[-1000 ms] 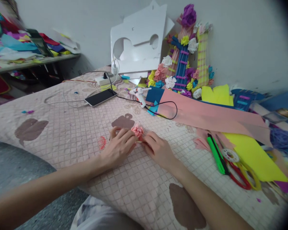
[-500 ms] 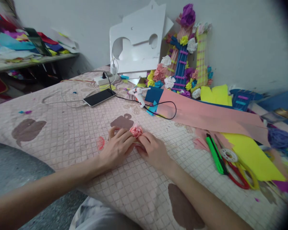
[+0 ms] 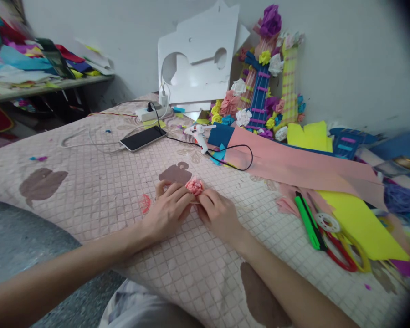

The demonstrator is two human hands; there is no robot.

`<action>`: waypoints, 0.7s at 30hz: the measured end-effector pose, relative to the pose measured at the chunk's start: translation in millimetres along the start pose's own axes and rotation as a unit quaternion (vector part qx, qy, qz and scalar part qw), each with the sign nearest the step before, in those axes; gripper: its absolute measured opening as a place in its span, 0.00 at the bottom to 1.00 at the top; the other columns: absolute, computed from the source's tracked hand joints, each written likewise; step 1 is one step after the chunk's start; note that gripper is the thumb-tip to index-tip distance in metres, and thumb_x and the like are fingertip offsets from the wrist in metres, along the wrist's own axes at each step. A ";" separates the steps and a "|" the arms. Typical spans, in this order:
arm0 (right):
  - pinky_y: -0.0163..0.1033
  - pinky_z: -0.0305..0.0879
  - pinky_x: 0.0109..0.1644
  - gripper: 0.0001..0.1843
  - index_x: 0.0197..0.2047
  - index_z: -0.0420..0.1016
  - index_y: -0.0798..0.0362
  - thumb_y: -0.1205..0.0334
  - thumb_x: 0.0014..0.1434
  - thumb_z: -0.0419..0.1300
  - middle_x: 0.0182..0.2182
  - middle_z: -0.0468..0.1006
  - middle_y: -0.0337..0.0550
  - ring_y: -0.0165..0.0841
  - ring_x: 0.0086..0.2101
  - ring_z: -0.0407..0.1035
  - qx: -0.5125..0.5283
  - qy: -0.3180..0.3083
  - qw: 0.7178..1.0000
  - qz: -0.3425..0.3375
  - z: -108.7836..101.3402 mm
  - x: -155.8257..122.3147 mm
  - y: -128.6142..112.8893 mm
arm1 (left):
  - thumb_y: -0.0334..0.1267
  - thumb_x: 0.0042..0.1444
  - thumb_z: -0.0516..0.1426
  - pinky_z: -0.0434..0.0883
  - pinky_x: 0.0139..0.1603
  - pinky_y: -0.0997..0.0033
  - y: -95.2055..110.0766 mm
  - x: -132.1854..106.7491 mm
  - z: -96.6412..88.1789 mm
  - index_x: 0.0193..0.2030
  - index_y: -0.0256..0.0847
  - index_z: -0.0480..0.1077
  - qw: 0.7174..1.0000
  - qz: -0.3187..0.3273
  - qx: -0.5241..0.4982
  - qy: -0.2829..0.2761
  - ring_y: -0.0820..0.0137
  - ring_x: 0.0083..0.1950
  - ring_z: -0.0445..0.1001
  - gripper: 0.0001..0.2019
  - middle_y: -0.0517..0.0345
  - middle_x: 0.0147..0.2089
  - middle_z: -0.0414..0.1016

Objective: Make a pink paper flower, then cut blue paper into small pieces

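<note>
A ruffled pink paper flower (image 3: 194, 186) is between my two hands, low over the patterned tablecloth (image 3: 116, 182). My left hand (image 3: 171, 207) pinches its left and lower side, fingers bent. From the right, my right hand (image 3: 218, 212) grips the lower right side with thumb and fingers closed. A thin pale strip or stick shows between my fingertips below the petals; I cannot make out which. The fingers hide the flower's base. A red-orange mark (image 3: 145, 203) on the cloth lies just left of my left hand.
Behind my hands lie a white glue gun (image 3: 200, 136) with a looped black cord, and a phone (image 3: 143, 138) on a cable. To the right are a green cutter (image 3: 309, 221), scissors (image 3: 341, 250) and pink paper (image 3: 294, 159). Decorated paper guitars (image 3: 259, 95) lean against the wall.
The whole view has shifted slightly, so things appear a little further right. Both hands keep their hold on the pink flower, with only slight finger movement.
</note>
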State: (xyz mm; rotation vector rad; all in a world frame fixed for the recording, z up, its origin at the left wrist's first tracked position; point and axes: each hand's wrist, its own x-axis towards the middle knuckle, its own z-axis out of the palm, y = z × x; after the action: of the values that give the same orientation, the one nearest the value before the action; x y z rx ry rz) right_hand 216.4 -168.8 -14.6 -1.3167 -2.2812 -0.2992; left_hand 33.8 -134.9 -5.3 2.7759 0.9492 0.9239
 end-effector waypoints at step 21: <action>0.36 0.61 0.31 0.05 0.38 0.69 0.54 0.65 0.61 0.52 0.36 0.74 0.45 0.32 0.33 0.68 0.012 -0.022 0.999 0.020 3.3 4.4 -2.3 | 0.30 0.56 0.56 0.54 0.51 0.55 -2.8 0.5 0.1 0.38 0.42 0.69 0.999 -0.036 0.005 0.008 0.63 0.43 0.68 0.04 0.57 0.39 0.74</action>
State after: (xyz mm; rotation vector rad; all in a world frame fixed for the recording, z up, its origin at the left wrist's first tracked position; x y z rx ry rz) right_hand 211.6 -165.3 -15.0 -1.3683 -2.2841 -0.2310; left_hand 32.7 -132.4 -5.7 2.7269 1.0515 0.9346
